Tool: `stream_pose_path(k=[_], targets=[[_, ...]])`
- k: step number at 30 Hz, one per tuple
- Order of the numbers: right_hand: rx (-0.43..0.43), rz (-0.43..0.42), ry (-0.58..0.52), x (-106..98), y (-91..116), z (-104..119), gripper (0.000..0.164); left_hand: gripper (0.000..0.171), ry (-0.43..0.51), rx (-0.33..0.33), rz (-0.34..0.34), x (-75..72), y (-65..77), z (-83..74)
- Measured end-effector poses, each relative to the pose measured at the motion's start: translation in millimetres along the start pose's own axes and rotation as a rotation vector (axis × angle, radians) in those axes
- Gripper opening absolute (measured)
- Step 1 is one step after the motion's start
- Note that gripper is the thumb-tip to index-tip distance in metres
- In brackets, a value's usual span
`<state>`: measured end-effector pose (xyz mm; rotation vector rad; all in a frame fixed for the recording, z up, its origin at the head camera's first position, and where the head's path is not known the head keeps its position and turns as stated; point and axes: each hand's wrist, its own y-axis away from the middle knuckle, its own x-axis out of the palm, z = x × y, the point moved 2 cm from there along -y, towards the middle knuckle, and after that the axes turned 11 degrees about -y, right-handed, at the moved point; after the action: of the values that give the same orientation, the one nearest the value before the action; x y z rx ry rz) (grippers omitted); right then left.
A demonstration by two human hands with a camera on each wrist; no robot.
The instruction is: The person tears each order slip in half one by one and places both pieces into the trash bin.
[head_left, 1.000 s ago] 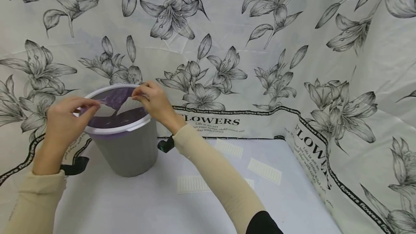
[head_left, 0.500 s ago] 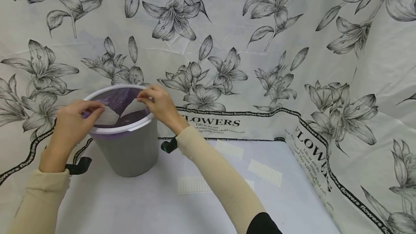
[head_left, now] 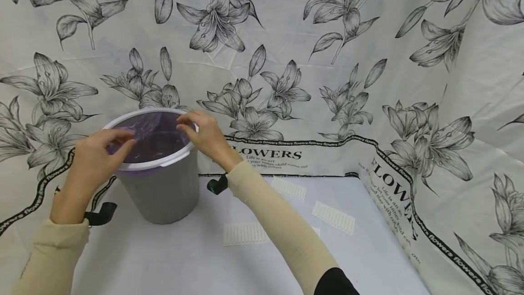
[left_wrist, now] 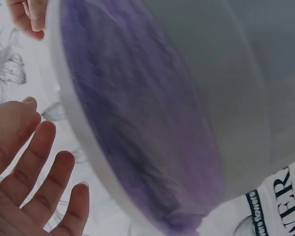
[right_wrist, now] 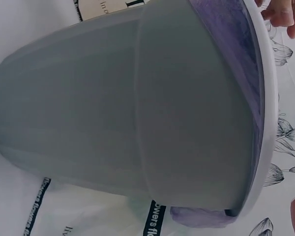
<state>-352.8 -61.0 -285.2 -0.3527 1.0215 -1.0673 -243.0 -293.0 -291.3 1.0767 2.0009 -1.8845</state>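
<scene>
A grey bin (head_left: 161, 195) stands upright near the far left corner of the white-covered table (head_left: 184, 258). A purple liner (head_left: 153, 124) covers its inside and folds over the outside of its wall, showing below the white rim (head_left: 139, 166).

A person's left hand (head_left: 93, 158) is at the left side of the bin's mouth. Its thumb and fingers are loosely spread, and the left wrist view shows them above the rim, with a gap between. The right hand (head_left: 206, 135) is at the right side of the mouth, its index finger bent towards the thumb across a narrow gap; whether it touches the liner cannot be told. The bin's opening lies between the two hands, just below the fingertips.

Both arms wear cream sleeves (head_left: 282, 222), and a black wrist device (head_left: 100, 214) shows below the left hand.

Pale ruled strips lie on the table: one strip (head_left: 288, 187) by the far edge, another (head_left: 333, 216) nearer the right edge, and a third (head_left: 244, 234) towards the middle, beside the right forearm. Behind hangs a white cloth (head_left: 229, 72) printed with lilies.
</scene>
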Motion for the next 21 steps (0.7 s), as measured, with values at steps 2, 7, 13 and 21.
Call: stream_pose_path(k=[2, 7, 13, 21], targets=[[0.029, 0.034, 0.020, -6, 6, 1, 0.028, 0.024, 0.012, 0.022, 0.001, -0.8, 0.3, -5.5], [0.030, 0.110, 0.118, -27, 27, 2, 0.043, 0.027, 0.052, 0.107, -0.033, -3.6, 0.9, -23.0], [-0.095, 0.149, 0.218, -57, 56, 1, 0.054, 0.036, 0.137, 0.176, -0.043, -6.3, 5.6, -47.2], [0.018, 0.199, 0.262, -94, 98, -8, 0.075, 0.053, 0.215, 0.221, -0.002, 0.2, 20.7, -75.1]])
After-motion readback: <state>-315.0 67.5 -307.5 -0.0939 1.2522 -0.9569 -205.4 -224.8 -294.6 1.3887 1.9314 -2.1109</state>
